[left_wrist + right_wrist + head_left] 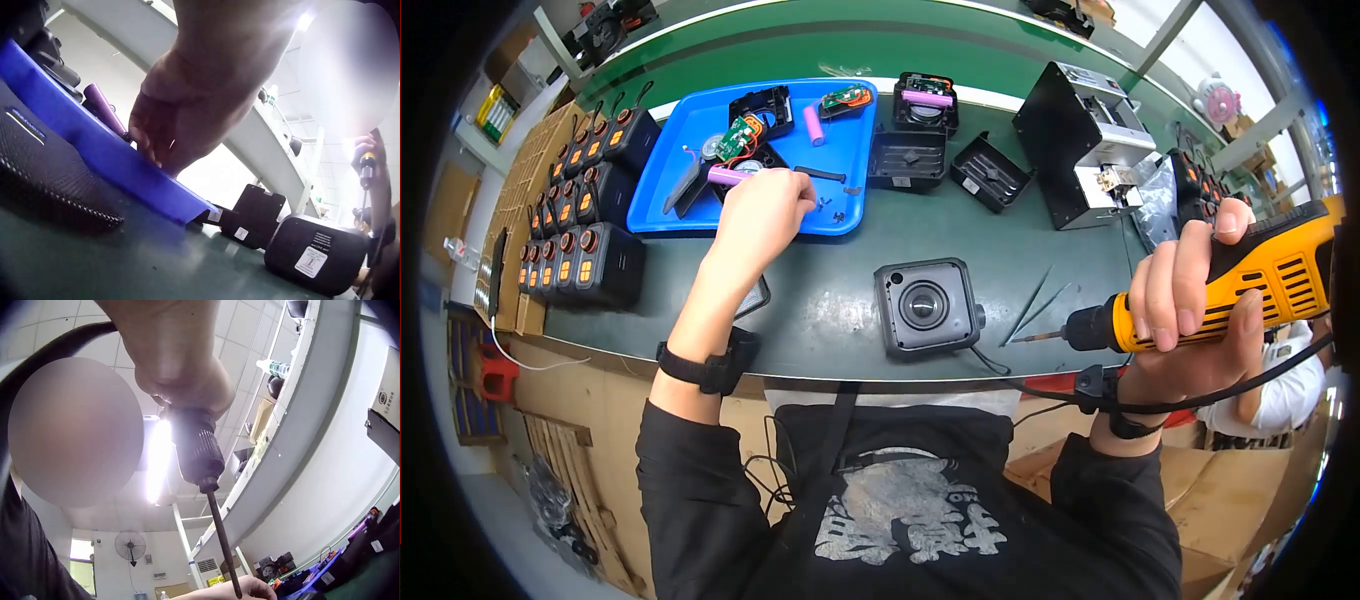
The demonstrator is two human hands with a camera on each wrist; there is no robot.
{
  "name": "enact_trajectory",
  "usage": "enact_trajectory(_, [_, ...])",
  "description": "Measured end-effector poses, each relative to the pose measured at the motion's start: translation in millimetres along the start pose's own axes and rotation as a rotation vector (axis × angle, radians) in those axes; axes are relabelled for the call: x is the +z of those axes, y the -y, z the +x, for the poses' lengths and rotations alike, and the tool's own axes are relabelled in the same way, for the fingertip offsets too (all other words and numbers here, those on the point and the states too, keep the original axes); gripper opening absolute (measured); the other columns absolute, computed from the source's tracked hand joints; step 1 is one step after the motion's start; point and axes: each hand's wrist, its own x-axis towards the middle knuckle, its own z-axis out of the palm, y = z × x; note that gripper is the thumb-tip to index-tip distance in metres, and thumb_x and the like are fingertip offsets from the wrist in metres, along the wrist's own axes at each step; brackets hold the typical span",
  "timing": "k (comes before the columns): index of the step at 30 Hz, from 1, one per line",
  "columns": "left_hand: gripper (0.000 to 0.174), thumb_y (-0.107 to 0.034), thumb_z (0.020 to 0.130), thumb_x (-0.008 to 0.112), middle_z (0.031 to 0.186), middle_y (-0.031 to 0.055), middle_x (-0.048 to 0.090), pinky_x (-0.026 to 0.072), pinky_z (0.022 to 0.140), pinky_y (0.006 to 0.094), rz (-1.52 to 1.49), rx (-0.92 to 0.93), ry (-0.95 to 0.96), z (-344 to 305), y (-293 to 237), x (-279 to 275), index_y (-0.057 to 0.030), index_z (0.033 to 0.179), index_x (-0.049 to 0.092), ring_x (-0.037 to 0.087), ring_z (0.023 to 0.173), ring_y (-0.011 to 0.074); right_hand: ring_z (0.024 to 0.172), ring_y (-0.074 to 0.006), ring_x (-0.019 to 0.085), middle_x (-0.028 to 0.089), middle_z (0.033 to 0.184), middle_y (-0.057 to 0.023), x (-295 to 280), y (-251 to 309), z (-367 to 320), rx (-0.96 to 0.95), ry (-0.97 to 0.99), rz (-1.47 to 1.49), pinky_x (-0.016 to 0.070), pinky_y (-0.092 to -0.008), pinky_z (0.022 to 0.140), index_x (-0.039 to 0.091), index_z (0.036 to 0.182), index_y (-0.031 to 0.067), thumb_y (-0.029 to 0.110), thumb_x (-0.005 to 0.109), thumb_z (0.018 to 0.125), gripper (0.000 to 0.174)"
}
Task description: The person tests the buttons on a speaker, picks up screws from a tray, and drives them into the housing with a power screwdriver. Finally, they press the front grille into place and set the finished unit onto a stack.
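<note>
My right hand (pixel 1200 290) grips a yellow and black power drill (pixel 1280 275), its long bit (pixel 222 544) pointing left over the bench in the head view. My left hand (pixel 762 215) reaches over the near part of a blue tray (pixel 690 110), fingers bent downward beside a pink battery cell (pixel 725 176); whether they pinch anything I cannot tell. Small dark screws (pixel 825 213) lie in the tray to the right of that hand. Between the hands, a square black housing (pixel 925 308) with a round speaker-like centre sits on the bench, a cable at its right.
Tweezers (pixel 1040 310) lie right of the housing. Behind stand open black cases (pixel 908 158) and a black and silver machine (pixel 1080 145). Black devices with orange knobs (pixel 605 265) stand in rows at left. The tray also holds green circuit boards (pixel 740 138). Another person (pixel 1280 385) is at right.
</note>
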Motion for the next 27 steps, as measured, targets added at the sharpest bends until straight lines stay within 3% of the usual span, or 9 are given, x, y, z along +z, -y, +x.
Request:
enact_trajectory(2, [0.013, -0.015, 0.080, 0.070, 0.082, 0.0171, 0.071, 0.0537, 0.076, 0.0440, -0.036, -0.126, 0.111, 4, 2, 2, -0.0044, 0.087, 0.074, 0.069, 0.082, 0.0329, 0.052, -0.0144, 0.052, 0.050, 0.066, -0.0035, 0, 0, -1, 0.006, 0.002, -0.008, 0.0444, -0.0282, 0.049, 0.039, 0.125, 0.0019, 0.031, 0.062, 0.095, 0.048])
enact_trajectory(12, [0.011, -0.013, 0.075, 0.074, 0.078, 0.0194, 0.070, 0.0558, 0.074, 0.0438, 0.015, -0.116, 0.139, 14, -2, 17, -0.0043, 0.081, 0.075, 0.070, 0.078, 0.0349, 0.052, -0.0143, 0.052, 0.051, 0.068, -0.0037, 1, -1, -1, 0.012, 0.007, -0.004, 0.0452, -0.0281, 0.050, 0.038, 0.125, 0.0014, 0.030, 0.061, 0.095, 0.048])
enact_trajectory(20, [0.014, -0.010, 0.077, 0.066, 0.077, 0.0264, 0.067, 0.0565, 0.073, 0.0471, 0.073, -0.057, 0.101, 20, 0, 24, 0.0023, 0.077, 0.072, 0.070, 0.075, 0.0390, 0.052, -0.0144, 0.052, 0.051, 0.068, -0.0038, 2, -5, 0, 0.013, 0.010, -0.004, 0.0456, -0.0281, 0.050, 0.037, 0.126, 0.0013, 0.030, 0.060, 0.095, 0.047])
enact_trajectory(27, [0.010, -0.007, 0.076, 0.067, 0.080, 0.0224, 0.070, 0.0562, 0.076, 0.0444, -0.052, -0.058, 0.121, 19, 8, 18, -0.0011, 0.079, 0.074, 0.070, 0.079, 0.0362, 0.052, -0.0144, 0.052, 0.051, 0.068, -0.0038, 2, -3, 1, 0.006, 0.038, 0.000, 0.0456, -0.0282, 0.050, 0.037, 0.126, 0.0014, 0.029, 0.060, 0.095, 0.047])
